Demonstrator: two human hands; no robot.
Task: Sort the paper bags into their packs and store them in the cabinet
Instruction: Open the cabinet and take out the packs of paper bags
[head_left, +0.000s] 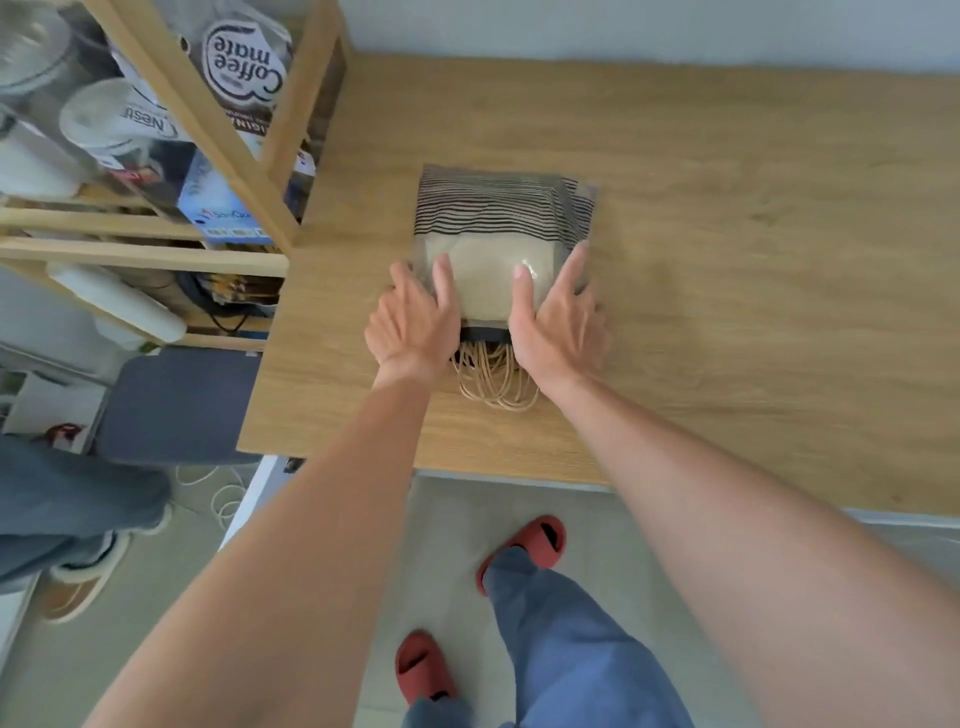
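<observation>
A stack of beige paper bags with black stripes lies in a clear plastic pack (501, 234) on the wooden table (727, 260). Their tan string handles (493, 382) spill out of the pack's near end. My left hand (415, 322) presses flat on the pack's near left corner, fingers straight. My right hand (558, 317) lies flat on the near right side, its fingers stretched along the pack's edge. Neither hand curls round the pack.
A wooden shelf unit (228, 135) stands at the table's left, holding a Coffee mate bag (244, 67), tubs and boxes. A grey stool (182, 405) and another person's leg (67, 499) are at the left. My feet in red slippers (524, 545) stand below the table edge.
</observation>
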